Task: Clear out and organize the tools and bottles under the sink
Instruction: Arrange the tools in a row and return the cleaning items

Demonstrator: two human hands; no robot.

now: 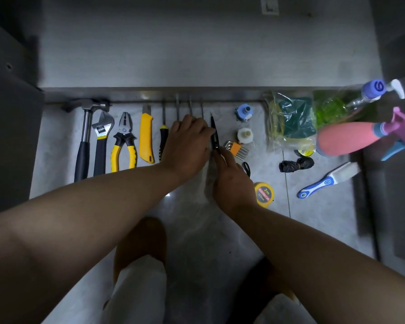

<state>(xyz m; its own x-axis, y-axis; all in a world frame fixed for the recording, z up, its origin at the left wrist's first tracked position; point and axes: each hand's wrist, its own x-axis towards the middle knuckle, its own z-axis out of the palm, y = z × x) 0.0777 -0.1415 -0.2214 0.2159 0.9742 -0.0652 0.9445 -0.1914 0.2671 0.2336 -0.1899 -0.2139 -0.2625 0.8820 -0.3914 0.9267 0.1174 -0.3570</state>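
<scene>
A row of tools lies on the floor [325, 218], heads toward its far edge where the cabinet begins. From the left end of the row: a hammer [84, 136], a wrench [102, 141], yellow-handled pliers [124, 141], a yellow knife [146, 136] and a screwdriver [163, 134] with a black and yellow handle.

The left hand [188, 143] lies palm down just right of that screwdriver, over the handles of three thin tools whose metal shafts [177, 108] stick out beyond the fingers. The fingers are bent, but whether its grip is closed on anything cannot be told. The right hand [232, 181] has its grip closed on the near end of a black pointed tool [213, 134], pinched between thumb and fingers, tip toward the far edge, right beside the left hand.

Farther right lie a blue fitting [244, 112], a white fitting [245, 135], a small metal comb-like piece [236, 148], scissors [246, 169] partly hidden by the right hand, and a yellow tape measure [264, 194]. Toward the right edge of the floor sit a plastic bag of green sponges [290, 118], a black bundle [296, 164], a blue and white brush [325, 182], a pink spray bottle [346, 139] lying on its side, and a clear bottle of green liquid [337, 106].
</scene>
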